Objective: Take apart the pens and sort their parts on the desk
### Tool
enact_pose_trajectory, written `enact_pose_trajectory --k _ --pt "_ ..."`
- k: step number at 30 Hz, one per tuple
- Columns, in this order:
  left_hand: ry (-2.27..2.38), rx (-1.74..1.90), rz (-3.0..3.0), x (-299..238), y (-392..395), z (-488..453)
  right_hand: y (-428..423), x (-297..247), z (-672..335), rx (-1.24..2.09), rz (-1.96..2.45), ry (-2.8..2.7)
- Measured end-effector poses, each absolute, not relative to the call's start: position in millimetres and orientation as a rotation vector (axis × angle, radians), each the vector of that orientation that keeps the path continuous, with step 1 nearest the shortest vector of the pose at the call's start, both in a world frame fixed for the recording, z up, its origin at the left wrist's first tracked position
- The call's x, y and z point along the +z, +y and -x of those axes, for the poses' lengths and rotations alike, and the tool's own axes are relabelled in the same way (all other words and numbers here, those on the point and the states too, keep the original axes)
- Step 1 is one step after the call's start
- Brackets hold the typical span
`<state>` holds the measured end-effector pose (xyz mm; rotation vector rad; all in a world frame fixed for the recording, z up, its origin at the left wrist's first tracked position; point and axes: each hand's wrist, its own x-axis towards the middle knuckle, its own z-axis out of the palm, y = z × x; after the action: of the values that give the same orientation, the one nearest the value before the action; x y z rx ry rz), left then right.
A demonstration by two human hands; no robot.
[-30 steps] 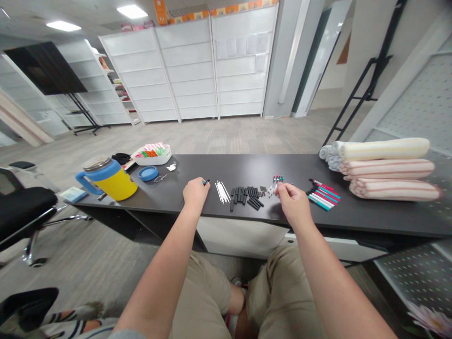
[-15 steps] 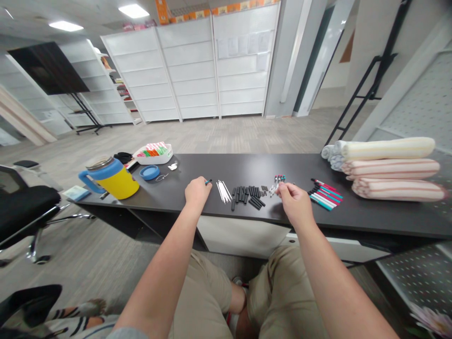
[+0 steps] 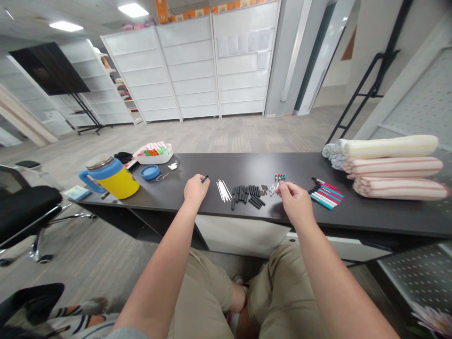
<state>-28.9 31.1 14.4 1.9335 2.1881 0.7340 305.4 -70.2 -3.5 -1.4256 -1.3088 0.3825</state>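
My left hand (image 3: 196, 189) is closed around a dark pen part (image 3: 205, 179), whose tip sticks out past the fingers. My right hand (image 3: 294, 200) pinches thumb and finger together over a cluster of small whitish parts (image 3: 273, 189); whatever lies between the fingertips is too small to make out. Between the hands lie thin white sticks (image 3: 223, 191), several short black tubes (image 3: 242, 194) and small dark pieces (image 3: 264, 188). Small parts with coloured ends (image 3: 280, 177) sit just behind the whitish cluster. Red, teal and white pens (image 3: 326, 194) with black ends lie right of my right hand.
Rolled striped cloths (image 3: 395, 167) are stacked at the table's right end. On the left stand a yellow and blue mug (image 3: 115, 179), a blue lid (image 3: 149, 172) and a white tray (image 3: 164, 158) of colourful packets. A black office chair (image 3: 28, 202) is beyond the left end.
My left hand has shifted slightly left and up with the dark pen part, which has turned a little. My right hand stays almost where it was over the small parts.
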Motion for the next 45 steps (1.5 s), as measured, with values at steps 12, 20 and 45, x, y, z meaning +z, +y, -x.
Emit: enact_pose_trajectory --k 12,20,45 --pt "2.016 1.027 -1.803 14 36 37 -70 -2 -305 0.349 1.456 -1.313" --pt "1.676 1.408 -1.584 9 37 41 -100 23 -196 0.474 1.239 -1.615" --pt "0.918 1.587 -1.048 3 39 45 -28 45 -89 0.688 1.366 -1.711"
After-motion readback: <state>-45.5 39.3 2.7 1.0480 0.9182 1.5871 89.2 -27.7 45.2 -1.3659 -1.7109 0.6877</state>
